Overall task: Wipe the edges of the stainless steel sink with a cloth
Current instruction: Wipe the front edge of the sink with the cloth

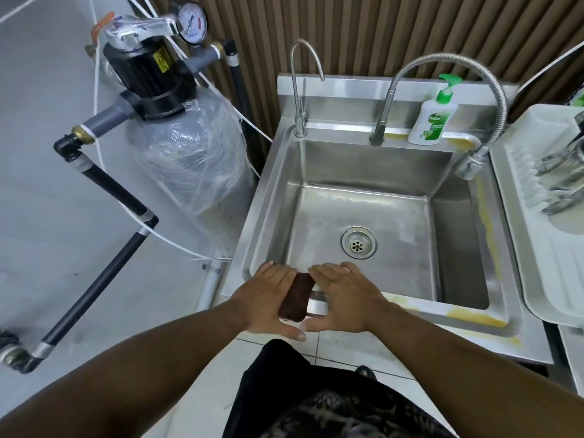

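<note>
The stainless steel sink (275,172) fills the middle of the head view, its basin bare around a round drain (358,242). A dark brown folded cloth (296,297) lies across the sink's front rim near the left corner. My left hand (265,298) lies flat on the cloth's left side with straight fingers reaching over the rim. My right hand (343,298) lies flat on the rim just right of the cloth, fingers straight, thumb pointing toward the left thumb. Yellowish streaks (474,317) mark the front, right and back rims.
A soap pump bottle (431,116) stands on the back ledge between a thin tap (298,90) and a flexible hose tap (474,161). A wrapped filter tank (186,147) with pipes stands left. A white drainer tray (518,235) with metal utensils sits right.
</note>
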Available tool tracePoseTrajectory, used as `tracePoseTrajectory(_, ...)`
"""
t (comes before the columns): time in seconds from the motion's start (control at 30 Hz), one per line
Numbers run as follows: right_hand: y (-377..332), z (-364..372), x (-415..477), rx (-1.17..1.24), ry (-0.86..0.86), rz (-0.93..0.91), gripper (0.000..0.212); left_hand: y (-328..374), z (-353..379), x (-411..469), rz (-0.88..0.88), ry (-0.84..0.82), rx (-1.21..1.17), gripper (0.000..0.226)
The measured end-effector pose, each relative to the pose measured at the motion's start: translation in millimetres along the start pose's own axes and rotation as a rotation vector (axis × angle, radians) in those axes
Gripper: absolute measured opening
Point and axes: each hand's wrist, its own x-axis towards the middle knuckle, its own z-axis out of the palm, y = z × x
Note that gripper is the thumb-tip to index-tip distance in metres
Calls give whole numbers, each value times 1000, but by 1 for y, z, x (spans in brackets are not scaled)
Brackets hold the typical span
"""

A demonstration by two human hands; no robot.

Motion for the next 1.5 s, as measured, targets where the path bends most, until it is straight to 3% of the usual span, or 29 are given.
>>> tracePoseTrajectory(0.13, -13, -2, 19, 92, -169, 97, 100, 1, -30, 29, -97, -232, -62, 86)
tracePoseTrajectory(0.2, -15, -8, 28, 122, -194, 157, 88, -4, -34, 43, -90, -349, -81, 89)
tracePoseTrajectory(0.33, -13, -10, 37, 124, -296, 263, 91, -13, -33, 62, -46, -526, -144, 81)
tracePoseTrajectory(0.53, 0, -8, 27, 164, -338, 365, 92, -5, -28, 86, -8, -611, -233, 74)
tracePoseTrajectory(0.7, 11, -13, 9, 178, -340, 415, 84, 13, -25, 97, 21, -584, -231, 76)
tracePoseTrajectory(0.87, 26, -15, -11, 119, -340, 442, 101, 39, -28, 103, 41, -538, -255, 76)
tracePoseTrajectory(1.1, 27, -19, -35, 13, -250, 347, 95, 58, -3, 77, 109, -100, -95, 90)
tracePoseTrajectory(1.23, 24, -19, -37, -145, -234, 167, 113, 44, 14, 52, 245, 77, 23, 117)
tracePoseTrajectory(1.33, 14, -22, -30, -254, -206, 38, 113, 26, 17, 30, 247, 60, 74, 129)
tracePoseTrajectory(1.5, -13, -20, -7, -251, -170, -50, 101, -8, 15, 0, 208, 18, 117, 128)
